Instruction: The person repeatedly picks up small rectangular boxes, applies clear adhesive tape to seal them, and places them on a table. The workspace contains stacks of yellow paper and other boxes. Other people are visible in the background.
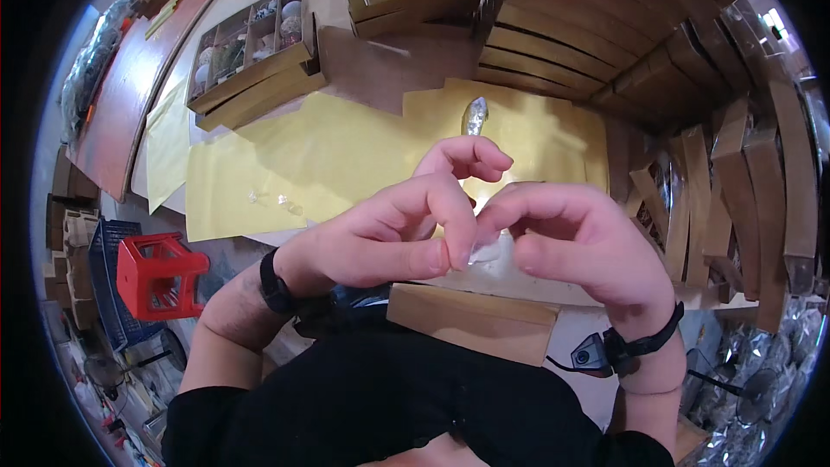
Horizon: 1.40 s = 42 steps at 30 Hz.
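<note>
Pinching a small clear plastic piece (486, 251) between both sets of fingers, my left hand (380, 238) and right hand (575, 246) meet above the yellow-papered worktop (328, 156).

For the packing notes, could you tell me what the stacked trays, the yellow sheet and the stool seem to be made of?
Trays: probably cardboard, matt brown with thin folded walls. Yellow sheet: likely paper, flat, matt, with straight cut edges. Stool: looks like moulded plastic, uniform red with a slight gloss.
</note>
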Each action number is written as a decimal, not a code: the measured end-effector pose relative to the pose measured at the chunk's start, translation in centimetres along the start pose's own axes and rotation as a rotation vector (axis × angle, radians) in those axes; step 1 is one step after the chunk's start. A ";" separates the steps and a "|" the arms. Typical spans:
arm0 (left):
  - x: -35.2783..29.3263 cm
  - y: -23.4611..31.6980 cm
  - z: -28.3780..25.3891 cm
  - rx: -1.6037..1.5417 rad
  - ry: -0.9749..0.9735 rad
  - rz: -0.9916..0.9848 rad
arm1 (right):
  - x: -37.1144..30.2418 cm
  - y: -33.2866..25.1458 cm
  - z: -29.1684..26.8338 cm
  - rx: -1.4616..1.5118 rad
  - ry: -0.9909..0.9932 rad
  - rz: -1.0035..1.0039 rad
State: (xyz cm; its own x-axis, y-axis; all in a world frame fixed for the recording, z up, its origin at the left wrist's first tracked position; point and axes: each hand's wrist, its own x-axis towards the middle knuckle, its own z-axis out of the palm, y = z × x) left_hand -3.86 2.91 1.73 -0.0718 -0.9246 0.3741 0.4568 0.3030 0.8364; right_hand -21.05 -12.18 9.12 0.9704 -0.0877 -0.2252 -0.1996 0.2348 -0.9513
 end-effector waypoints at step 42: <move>-2.5 -1.0 0.9 0.681 -0.071 -0.383 | -9.1 9.7 0.1 -0.165 0.072 -0.037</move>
State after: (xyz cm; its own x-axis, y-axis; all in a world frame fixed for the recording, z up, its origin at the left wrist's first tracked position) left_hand -4.95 5.15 0.26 -0.1813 -0.9833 0.0155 -0.2534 0.0619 0.9654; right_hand -31.81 -8.98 1.94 0.9663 -0.1635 -0.1987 -0.1897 0.0691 -0.9794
